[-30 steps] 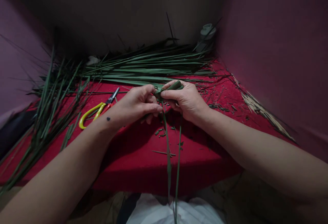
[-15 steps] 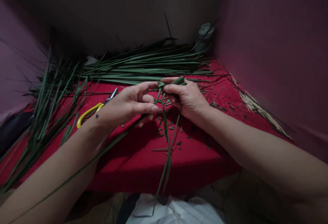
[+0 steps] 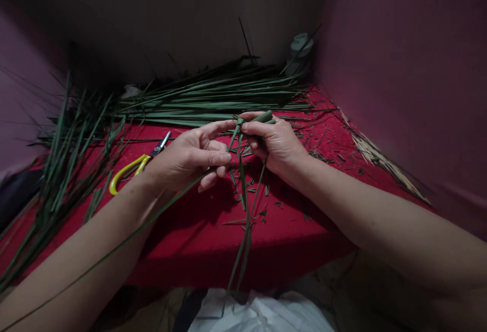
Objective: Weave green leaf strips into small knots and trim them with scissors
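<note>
Between finger and thumb, my right hand [image 3: 279, 137] pinches a small folded piece of green leaf strips [image 3: 262, 117], its rolled ends poking out past the thumb. My left hand [image 3: 201, 152] is closed on a long narrow leaf strip [image 3: 167, 208] that runs from the folded piece back over my left forearm. The left forefinger reaches up to the fold, where the strip bends. Other loose strips [image 3: 243, 185] hang from the piece down toward my lap. Just left of my left wrist lie scissors [image 3: 131, 170] with yellow handles, blades pointing away.
Long green leaves [image 3: 213, 99] lie in a heap along the back of the red cloth [image 3: 182, 251], and more leaves [image 3: 57, 180] pile at the left. A pale jar [image 3: 300, 50] stands at the back right. Thin pale sticks [image 3: 380, 162] lie along the right edge, with leaf scraps scattered nearby.
The strip between my left hand and the fold now looks straighter, and the left thumb has moved slightly. The whole view has shifted a little. Both hands keep their hold.
</note>
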A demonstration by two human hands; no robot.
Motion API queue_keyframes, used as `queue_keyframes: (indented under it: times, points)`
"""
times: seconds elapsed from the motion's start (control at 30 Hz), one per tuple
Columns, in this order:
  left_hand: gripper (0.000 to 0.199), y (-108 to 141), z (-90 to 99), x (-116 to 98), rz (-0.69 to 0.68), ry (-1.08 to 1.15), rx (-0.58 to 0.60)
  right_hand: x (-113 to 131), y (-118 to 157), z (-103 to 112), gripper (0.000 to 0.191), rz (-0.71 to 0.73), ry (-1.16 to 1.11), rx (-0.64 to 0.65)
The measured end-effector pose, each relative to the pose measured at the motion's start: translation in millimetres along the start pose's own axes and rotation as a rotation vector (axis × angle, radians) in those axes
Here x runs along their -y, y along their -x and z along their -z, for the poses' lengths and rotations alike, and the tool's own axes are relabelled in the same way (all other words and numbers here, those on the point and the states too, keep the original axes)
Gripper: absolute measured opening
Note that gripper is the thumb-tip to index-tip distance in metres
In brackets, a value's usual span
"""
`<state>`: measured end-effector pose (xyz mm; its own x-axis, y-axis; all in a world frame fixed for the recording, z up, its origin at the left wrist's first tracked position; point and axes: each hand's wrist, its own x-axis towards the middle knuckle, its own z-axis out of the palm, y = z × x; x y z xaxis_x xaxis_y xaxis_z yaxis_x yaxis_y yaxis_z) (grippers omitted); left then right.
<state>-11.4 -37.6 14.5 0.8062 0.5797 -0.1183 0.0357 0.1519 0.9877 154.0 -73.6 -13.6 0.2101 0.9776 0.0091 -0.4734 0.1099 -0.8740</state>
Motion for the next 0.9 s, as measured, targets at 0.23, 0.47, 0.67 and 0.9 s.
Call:
queue_keyframes:
  times: [0.23, 0.47, 0.67, 0.9]
  points:
    - [0.077, 0, 9.9, -2, 0.134, -0.131, 0.106, 0, -1, 1, 0.021, -0.021, -0.040, 0.082]
    - [0.069, -1, 18.5, 0, 0.170, -0.329, 0.083, 3, -4, 2, 0.019, -0.027, -0.096, -0.017]
    - [0.048, -5, 8.4, 0, -0.076, -0.342, -0.130, 1, -3, 0, 0.014, 0.032, -0.012, -0.013]
    - [0.023, -16, -12.3, 3, -0.268, -0.180, -0.459, -3, 7, -4, 0.011, 0.156, 0.168, 0.030]
